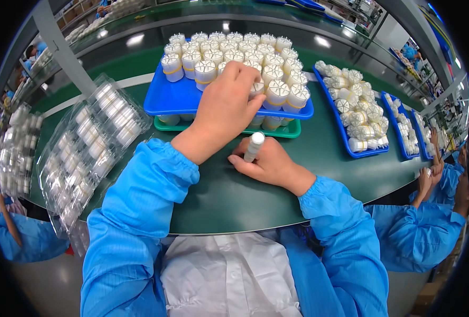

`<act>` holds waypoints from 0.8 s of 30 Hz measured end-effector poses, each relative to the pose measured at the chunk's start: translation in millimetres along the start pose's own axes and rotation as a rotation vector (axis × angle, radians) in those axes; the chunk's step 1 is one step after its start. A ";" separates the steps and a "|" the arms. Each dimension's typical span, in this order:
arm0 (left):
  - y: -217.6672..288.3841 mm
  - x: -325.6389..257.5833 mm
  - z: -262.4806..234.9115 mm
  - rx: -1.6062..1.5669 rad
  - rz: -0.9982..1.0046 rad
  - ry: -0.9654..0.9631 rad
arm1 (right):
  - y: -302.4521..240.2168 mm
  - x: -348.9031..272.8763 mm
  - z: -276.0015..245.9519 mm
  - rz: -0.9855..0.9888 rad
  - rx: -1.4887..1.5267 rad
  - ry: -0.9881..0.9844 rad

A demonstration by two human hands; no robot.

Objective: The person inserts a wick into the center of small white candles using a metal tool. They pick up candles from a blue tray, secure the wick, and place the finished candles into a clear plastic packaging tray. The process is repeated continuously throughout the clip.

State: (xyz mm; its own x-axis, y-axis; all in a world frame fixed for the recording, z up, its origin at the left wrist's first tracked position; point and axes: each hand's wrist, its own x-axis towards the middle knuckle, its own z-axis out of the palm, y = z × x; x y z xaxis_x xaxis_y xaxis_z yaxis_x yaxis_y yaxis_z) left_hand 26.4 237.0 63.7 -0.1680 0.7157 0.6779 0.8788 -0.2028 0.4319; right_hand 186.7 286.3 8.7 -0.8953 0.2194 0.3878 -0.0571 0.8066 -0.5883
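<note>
A blue tray (179, 99) holds several upright white cylinders (205, 71) with spoked tops and yellow bands. It stands on a green tray (292, 128), with more such cylinders between the two. Reaching over the blue tray's front, my left hand (225, 108) is closed around one white cylinder (256, 90), partly hidden by its fingers. Just in front of the trays, my right hand (270, 162) rests near the tabletop. Its fingers wrap a slim white stick (253, 147) with a rounded top, standing nearly upright; its exact kind I cannot make out.
Left of me, clear plastic blister packs (94, 134) with white cylinders overhang the green table (218, 208). On the right, another blue tray (337, 113) is heaped with similar pieces, with smaller-looking trays (402, 127) beyond. A co-worker's hands (429, 179) work at the far right.
</note>
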 end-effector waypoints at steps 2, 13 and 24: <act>1.0 -3.0 -10.6 -0.047 0.021 0.095 | 1.8 0.2 3.4 0.027 0.056 -0.005; -18.7 -106.9 -68.0 -0.305 -0.120 -0.342 | -8.3 -4.6 -1.4 0.174 0.083 -0.061; -23.9 -118.2 -56.4 -0.391 -0.212 -0.169 | -29.5 23.6 2.4 0.189 0.363 0.339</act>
State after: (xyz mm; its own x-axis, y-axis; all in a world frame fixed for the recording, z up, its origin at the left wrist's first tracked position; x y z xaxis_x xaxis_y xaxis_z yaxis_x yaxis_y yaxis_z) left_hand 0.1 119.6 6.8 -0.2214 0.8607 0.4584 0.5936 -0.2539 0.7636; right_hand 166.2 266.4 33.5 -0.7147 0.5562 0.4241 -0.1119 0.5076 -0.8543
